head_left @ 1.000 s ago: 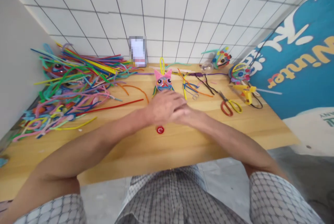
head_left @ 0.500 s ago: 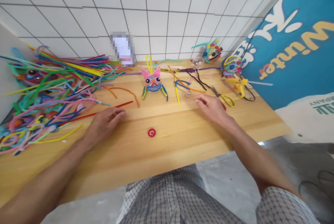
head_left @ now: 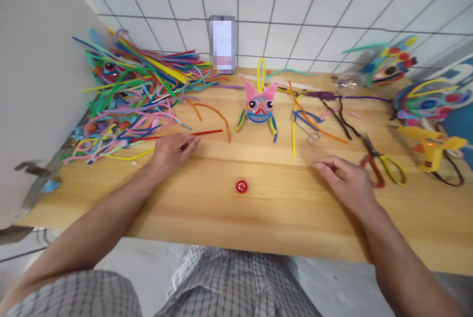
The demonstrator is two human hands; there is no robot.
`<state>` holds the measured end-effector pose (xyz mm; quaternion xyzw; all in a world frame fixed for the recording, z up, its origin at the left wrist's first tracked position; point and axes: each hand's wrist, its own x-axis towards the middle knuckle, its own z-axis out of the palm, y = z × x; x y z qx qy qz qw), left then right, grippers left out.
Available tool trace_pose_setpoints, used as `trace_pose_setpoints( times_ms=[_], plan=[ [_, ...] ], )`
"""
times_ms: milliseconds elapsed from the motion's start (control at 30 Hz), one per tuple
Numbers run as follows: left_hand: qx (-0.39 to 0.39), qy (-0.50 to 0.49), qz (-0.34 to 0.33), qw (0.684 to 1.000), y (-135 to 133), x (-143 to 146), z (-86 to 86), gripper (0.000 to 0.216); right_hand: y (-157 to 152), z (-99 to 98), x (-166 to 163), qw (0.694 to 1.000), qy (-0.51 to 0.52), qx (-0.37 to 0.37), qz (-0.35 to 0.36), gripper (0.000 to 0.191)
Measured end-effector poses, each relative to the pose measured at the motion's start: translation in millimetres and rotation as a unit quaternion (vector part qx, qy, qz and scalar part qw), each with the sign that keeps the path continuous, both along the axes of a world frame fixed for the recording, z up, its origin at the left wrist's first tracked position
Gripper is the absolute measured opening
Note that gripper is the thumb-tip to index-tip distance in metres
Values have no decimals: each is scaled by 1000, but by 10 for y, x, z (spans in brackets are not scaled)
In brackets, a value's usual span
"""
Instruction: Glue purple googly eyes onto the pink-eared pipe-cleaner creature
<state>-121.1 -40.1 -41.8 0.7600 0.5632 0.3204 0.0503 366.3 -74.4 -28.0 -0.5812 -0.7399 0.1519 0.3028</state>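
My left hand [head_left: 174, 153] rests on the table beside the pipe cleaner heap, fingers loosely bent and the thumb apart, holding nothing. Just behind its fingertips lies a red pipe cleaner [head_left: 207, 133]. On the right, my right hand [head_left: 345, 181] rests loosely curled, with a gap at the thumb and nothing in it. Nearest to that hand are scissors [head_left: 393, 169] with red and yellow handles. Between my hands lies a small round red piece [head_left: 241, 186] with white dots. Behind it sits a clear ball figure [head_left: 259, 109] with pink ears, googly eyes and pipe cleaner limbs.
A big heap of coloured pipe cleaners [head_left: 144, 85] covers the left side. A phone [head_left: 222, 44] leans on the tiled wall. At right are a yellow glue gun [head_left: 430, 147], two decorated balls [head_left: 391, 65] and a clear ball [head_left: 348, 83]. Small wire-handled scissors [head_left: 312, 138] lie mid-table.
The view has swung left, so the table's things sit further right in the picture. Both hands stay resting on the table, and the red piece and the eared figure have not visibly moved on it.
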Motion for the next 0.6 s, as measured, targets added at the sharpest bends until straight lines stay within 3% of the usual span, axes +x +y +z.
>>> trace_pose_setpoints(
  times_ms=[267, 600],
  plan=[
    [-28, 68, 36, 997, 57, -69, -159, 35, -73, 35, -35, 992, -25, 10, 119, 13],
    [-37, 53, 51, 997, 52, 14, -119, 21, -55, 66, 19, 984, -77, 61, 150, 21]
  ],
)
